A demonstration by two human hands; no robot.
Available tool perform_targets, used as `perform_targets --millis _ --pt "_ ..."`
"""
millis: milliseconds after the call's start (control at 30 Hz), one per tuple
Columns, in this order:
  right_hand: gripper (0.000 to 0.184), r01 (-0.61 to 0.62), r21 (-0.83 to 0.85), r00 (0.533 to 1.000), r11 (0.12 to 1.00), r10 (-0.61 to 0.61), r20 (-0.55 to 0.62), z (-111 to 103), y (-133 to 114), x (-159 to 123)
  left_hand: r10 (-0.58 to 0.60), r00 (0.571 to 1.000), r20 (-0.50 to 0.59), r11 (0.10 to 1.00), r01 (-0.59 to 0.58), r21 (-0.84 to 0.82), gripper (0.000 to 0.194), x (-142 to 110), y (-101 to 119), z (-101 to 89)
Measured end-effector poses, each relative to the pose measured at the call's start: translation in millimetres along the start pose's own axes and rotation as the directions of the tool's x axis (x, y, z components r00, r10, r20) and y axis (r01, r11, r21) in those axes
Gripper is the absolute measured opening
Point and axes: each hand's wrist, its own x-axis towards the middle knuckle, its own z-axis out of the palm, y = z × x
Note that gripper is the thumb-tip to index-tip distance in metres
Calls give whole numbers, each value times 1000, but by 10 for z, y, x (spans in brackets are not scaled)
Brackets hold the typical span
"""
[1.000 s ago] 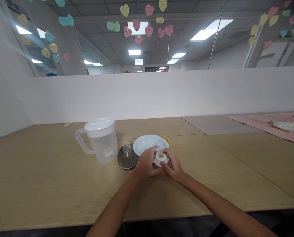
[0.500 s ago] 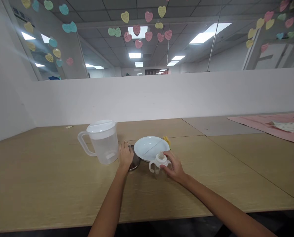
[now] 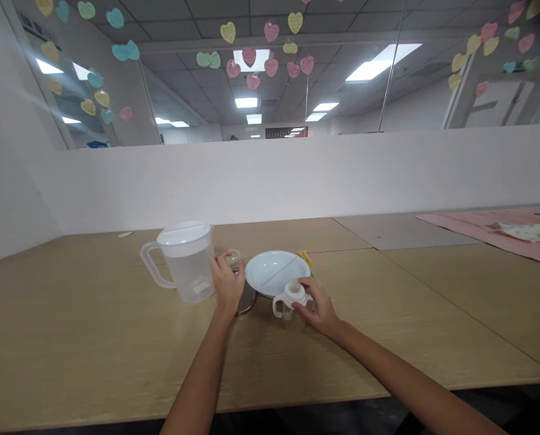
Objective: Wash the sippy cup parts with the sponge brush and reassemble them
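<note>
My left hand [image 3: 227,284] is closed around a small clear rounded cap [image 3: 234,260], held over a dark round metal plate [image 3: 248,299]; the fingers hide part of the cap. In my right hand [image 3: 319,307] is a baby bottle [image 3: 294,296] with a white collar, two white side handles and a clear spout, upright at the table. Just behind the bottle sits a white bowl [image 3: 274,272] with a thin straight line across its inside. Left of my left hand stands a translucent plastic pitcher [image 3: 191,266] with a lid and a handle.
Something yellow [image 3: 305,258] lies at the bowl's right rim. The wooden table [image 3: 116,338] runs back to a low white wall [image 3: 252,181]. Pink cloth [image 3: 460,220] with items on it covers the far right, and a small flat piece [image 3: 125,234] lies at the back left.
My left hand has risen from the metal plate with the clear cap in its fingers. My right hand and the baby bottle have stayed in place.
</note>
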Motion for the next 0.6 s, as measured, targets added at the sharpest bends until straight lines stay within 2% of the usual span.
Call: perform_targets --millis 67,133,200,267,433,500,600 --pt "47 0 -3 1000 1000 -1 -27 14 14 -7 121 988 -100 970 -139 -197 29 -53 147 -36" --pt "55 9 -5 998 1000 -9 -58 30 28 -10 246 955 -167 902 -288 -321 29 -154 296 -36" --pt "61 28 -5 996 1000 -28 -85 44 42 -11 386 912 -137 821 -407 -399 31 -277 422 -11" --pt "66 35 -9 995 999 -36 -98 55 56 -13 493 865 -90 748 -474 -465 32 -390 510 22" --pt "74 50 -26 993 998 -53 -102 60 101 -39 608 792 45 662 -475 -580 34 -537 594 45" --pt "77 87 -48 989 995 -93 -116 56 110 -44 601 795 87 666 -438 -604 34 -559 603 34" --pt "74 175 -101 972 979 -188 -139 43 93 -28 558 822 117 684 -375 -625 33 -592 610 23"
